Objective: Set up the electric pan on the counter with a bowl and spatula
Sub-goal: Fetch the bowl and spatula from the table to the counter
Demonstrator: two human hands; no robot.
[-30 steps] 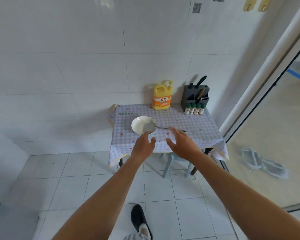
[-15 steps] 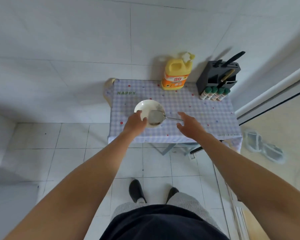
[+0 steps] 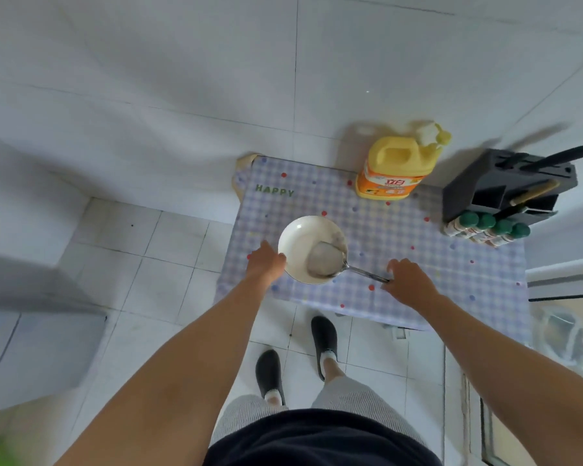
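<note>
A white bowl (image 3: 303, 242) sits on a small table with a checked cloth (image 3: 417, 264). A metal spatula (image 3: 327, 260) lies with its blade inside the bowl and its thin handle pointing right. My left hand (image 3: 266, 262) touches the bowl's left rim, thumb at the edge. My right hand (image 3: 407, 280) covers the end of the spatula handle; the fingers curl over it. No electric pan is in view.
A yellow detergent jug (image 3: 394, 166) stands at the back of the table. A black knife block (image 3: 505, 190) with several green-capped spice jars (image 3: 488, 228) is at the back right. White tiled wall behind, tiled floor and my feet below.
I have stepped closer, so the table looks larger. My left hand has settled on the bowl's rim and my right hand has dropped onto the spatula handle.
</note>
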